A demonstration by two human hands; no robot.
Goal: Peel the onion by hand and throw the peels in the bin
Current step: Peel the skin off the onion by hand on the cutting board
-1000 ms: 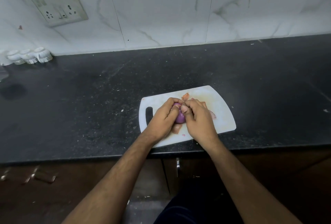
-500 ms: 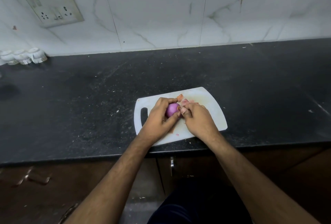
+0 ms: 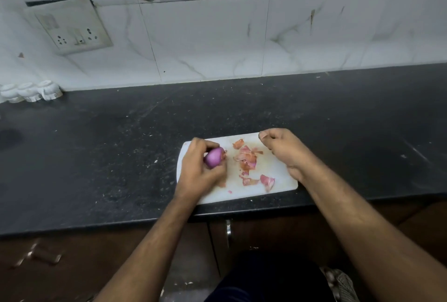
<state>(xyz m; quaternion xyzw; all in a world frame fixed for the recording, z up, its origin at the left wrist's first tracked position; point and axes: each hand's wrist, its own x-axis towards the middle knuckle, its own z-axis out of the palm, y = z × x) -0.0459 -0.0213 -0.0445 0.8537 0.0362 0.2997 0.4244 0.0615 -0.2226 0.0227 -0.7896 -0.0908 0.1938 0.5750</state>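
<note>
While left hand (image 3: 197,168) grips onion (image 3: 213,158), peels (image 3: 246,159) on board (image 3: 278,176) (rt hand (image 3: 283,149) curled).

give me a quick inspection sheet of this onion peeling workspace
surface: black countertop, speckled with crumbs; white cutting board at its front edge
job's things: purple onion over the board's left end; loose peels on the board; no bin in view
clutter: three small white containers by the wall at far left
hands: left hand grips the onion; right hand curled over the board's right end, contents unclear
cables: nothing seen
surroundings: marble-look wall tiles, socket plate, wooden cabinets below
</note>
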